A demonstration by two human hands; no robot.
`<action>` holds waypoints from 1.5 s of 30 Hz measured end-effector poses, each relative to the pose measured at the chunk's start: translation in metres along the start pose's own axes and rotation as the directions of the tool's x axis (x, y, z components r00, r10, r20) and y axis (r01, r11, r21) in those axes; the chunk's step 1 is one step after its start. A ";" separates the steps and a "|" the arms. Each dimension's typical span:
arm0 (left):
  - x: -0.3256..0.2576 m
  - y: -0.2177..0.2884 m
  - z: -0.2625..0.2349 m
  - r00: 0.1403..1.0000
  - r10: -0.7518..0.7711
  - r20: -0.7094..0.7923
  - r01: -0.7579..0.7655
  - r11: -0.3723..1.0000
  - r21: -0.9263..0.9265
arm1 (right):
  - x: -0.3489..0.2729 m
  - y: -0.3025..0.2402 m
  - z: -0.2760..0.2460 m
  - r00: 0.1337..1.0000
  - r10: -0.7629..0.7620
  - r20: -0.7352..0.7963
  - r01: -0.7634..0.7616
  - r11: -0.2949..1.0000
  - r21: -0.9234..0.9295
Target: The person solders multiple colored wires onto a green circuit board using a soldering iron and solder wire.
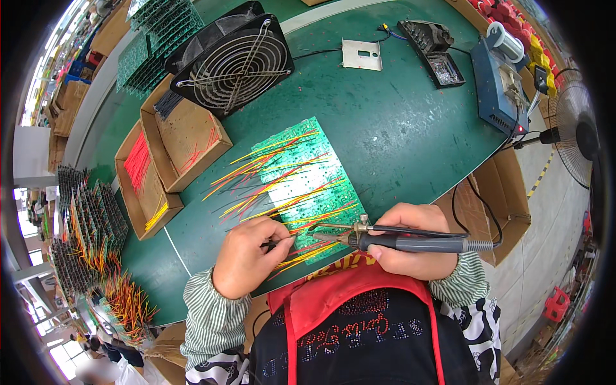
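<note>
A green circuit board panel (301, 183) lies on the green table, with many red, yellow and black wires sticking out of it to the left. My right hand (410, 240) grips a grey-handled soldering iron (410, 242), its tip pointing left at the board's near edge. My left hand (247, 256) pinches a thin wire (279, 242) close to the iron's tip, resting on the table at the board's near left corner.
Two cardboard trays (186, 138) of cut wires sit left of the board, beside a black fan (234, 61). A blue soldering station (500, 80) and an iron stand (433, 45) are at the far right. Stacked wired boards (86, 224) fill the left side.
</note>
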State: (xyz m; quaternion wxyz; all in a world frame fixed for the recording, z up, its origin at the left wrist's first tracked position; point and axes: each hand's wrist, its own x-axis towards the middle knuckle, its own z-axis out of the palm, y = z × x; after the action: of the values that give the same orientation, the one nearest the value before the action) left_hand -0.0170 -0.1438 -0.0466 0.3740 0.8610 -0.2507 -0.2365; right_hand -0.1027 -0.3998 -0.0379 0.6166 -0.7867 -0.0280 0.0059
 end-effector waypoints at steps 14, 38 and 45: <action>0.006 -0.005 -0.007 0.995 -0.027 0.100 0.033 0.998 -0.058 | 0.010 0.004 0.002 0.999 -0.023 0.041 0.022 1.000 0.013; -0.011 0.031 -0.028 0.936 0.117 -0.332 0.004 0.939 0.344 | -0.009 0.002 -0.013 0.998 0.017 -0.064 -0.016 1.000 0.013; 0.012 0.022 0.010 0.989 0.137 -0.061 -0.122 0.970 0.211 | -0.007 0.003 -0.015 0.996 0.065 -0.067 -0.062 0.997 0.033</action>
State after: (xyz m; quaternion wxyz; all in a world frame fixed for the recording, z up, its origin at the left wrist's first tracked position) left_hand -0.0196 -0.1691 -0.0387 0.3063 0.8852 -0.3155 -0.1518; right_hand -0.1092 -0.4151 -0.0378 0.6289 -0.7773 0.0180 -0.0008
